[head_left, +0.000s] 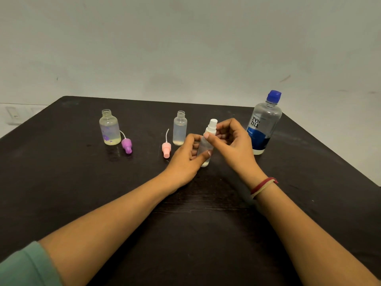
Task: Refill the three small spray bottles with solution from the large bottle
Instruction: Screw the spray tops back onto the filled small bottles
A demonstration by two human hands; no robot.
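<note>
Table [82, 182] dark, scuffed; large bottle [265, 129] upright at right; wall [185, 48] pale grey.

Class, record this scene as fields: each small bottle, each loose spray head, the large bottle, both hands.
left bottle: open, upright
purple spray head: lying beside it
middle bottle: open, upright
pink spray head: lying on table
third bottle: white head on, held
large bottle: upright, blue cap on
left hand: grips third bottle's body
right hand: grips its neck

You face: dark wooden table [61, 182] | scuffed pale wall [185, 48] behind it | white switch plate [14, 115] low at your left
</note>
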